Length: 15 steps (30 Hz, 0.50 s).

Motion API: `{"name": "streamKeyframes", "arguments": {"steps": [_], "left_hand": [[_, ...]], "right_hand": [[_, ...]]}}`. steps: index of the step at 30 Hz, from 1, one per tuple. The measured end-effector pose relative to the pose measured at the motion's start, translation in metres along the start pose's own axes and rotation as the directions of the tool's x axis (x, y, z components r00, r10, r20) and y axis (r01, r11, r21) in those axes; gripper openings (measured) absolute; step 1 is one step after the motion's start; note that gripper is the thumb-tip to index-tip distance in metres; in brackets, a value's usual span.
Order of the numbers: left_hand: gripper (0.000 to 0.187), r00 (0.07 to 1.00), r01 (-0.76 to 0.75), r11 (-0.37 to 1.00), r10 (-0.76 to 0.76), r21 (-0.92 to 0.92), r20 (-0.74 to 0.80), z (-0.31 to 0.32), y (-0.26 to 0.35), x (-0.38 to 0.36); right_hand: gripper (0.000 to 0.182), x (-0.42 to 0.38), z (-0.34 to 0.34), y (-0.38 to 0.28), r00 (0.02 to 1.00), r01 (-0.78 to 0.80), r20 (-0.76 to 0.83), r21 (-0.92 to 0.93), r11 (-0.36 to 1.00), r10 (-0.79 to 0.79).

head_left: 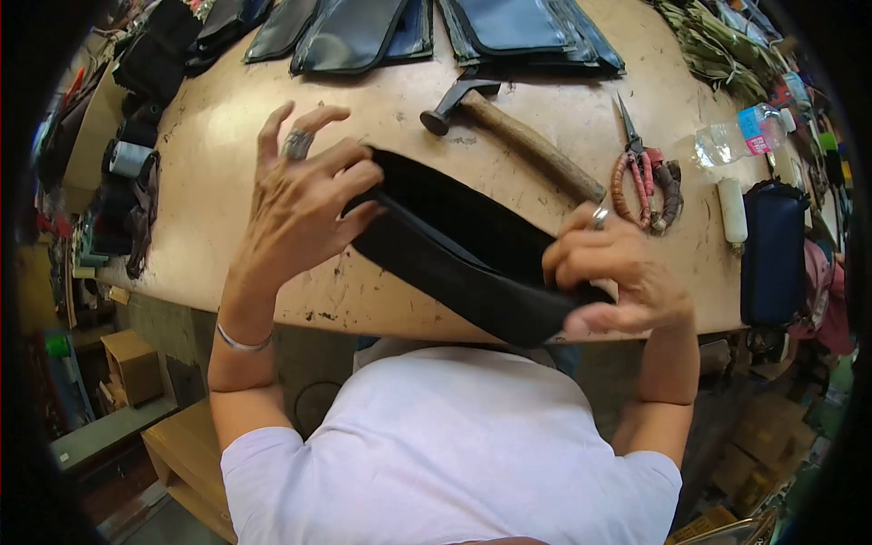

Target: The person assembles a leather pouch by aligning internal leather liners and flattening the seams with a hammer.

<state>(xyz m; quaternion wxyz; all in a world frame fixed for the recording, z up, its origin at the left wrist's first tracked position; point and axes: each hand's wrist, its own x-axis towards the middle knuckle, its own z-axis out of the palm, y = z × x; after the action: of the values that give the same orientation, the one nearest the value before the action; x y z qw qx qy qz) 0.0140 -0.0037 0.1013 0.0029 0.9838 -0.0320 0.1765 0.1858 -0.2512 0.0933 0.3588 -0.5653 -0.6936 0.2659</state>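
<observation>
A black fabric pouch (454,282), its long mouth gaping upward, is held in the air over the table's front edge. At its upper left end, my left hand (313,186) pinches the rim between thumb and fingers, while two ringed fingers stick up. My right hand (622,272), slightly blurred, grips the lower right end with the thumb underneath and fingers over the rim. The pouch slants down from left to right. Beyond it lies a hammer (536,145) with a wooden handle, whose end is close to my right hand.
Scissors with wrapped handles (640,173) lie right of the hammer. Stacks of dark zippered pouches (350,36) line the far edge. A plastic bottle (745,136), a white tube (731,213) and a navy case (774,254) are at the right. Thread spools (132,159) stand left.
</observation>
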Motion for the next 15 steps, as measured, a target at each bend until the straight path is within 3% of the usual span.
{"name": "streamKeyframes", "arguments": {"steps": [1, 3, 6, 8, 9, 10, 12, 13, 15], "left_hand": [[0.030, 0.999, -0.016, 0.998, 0.017, 0.055, -0.033, -0.005, 0.001, -0.003], [0.022, 0.985, -0.025, 0.989, 0.049, 0.146, -0.163, -0.015, 0.010, -0.007], [0.025, 0.970, 0.100, 0.978, -0.056, 0.182, -0.235, -0.030, 0.037, -0.013], [0.029, 0.992, 0.112, 0.989, -0.105, 0.096, -0.069, -0.051, 0.053, -0.010], [0.032, 0.980, 0.190, 0.981, -0.187, -0.037, 0.070, -0.058, 0.058, -0.015], [0.033, 0.986, 0.106, 0.986, -0.088, -0.130, 0.139, -0.063, 0.054, -0.014], [0.033, 0.960, -0.036, 0.945, 0.123, -0.324, 0.251, -0.073, 0.040, -0.013], [0.032, 0.954, 0.020, 0.936, 0.087, -0.352, 0.286, -0.073, 0.038, -0.011], [0.029, 0.987, -0.047, 0.939, 0.096, -0.341, 0.130, -0.059, 0.030, -0.006]], "right_hand": [[0.027, 0.004, -0.002, -0.008, 0.996, -0.071, -0.073, -0.276, 0.959, 0.053], [0.019, 0.019, 0.007, -0.027, 0.962, -0.255, -0.254, -0.714, 0.652, 0.097], [0.015, 0.061, 0.027, -0.029, 0.937, -0.257, -0.328, -0.882, 0.396, -0.122], [0.011, 0.087, 0.030, -0.030, 0.900, -0.144, -0.337, -0.828, 0.543, -0.275], [0.010, 0.098, 0.031, -0.020, 0.835, -0.057, -0.380, -0.778, 0.626, -0.396], [0.018, 0.104, 0.031, -0.014, 0.821, 0.033, -0.412, -0.657, 0.754, -0.395], [0.027, 0.108, 0.032, -0.004, 0.740, 0.156, -0.517, -0.490, 0.858, -0.430], [0.030, 0.107, 0.030, 0.001, 0.722, 0.191, -0.573, -0.375, 0.907, -0.388], [0.030, 0.108, 0.038, 0.017, 0.726, 0.155, -0.641, -0.201, 0.967, -0.249]]}}
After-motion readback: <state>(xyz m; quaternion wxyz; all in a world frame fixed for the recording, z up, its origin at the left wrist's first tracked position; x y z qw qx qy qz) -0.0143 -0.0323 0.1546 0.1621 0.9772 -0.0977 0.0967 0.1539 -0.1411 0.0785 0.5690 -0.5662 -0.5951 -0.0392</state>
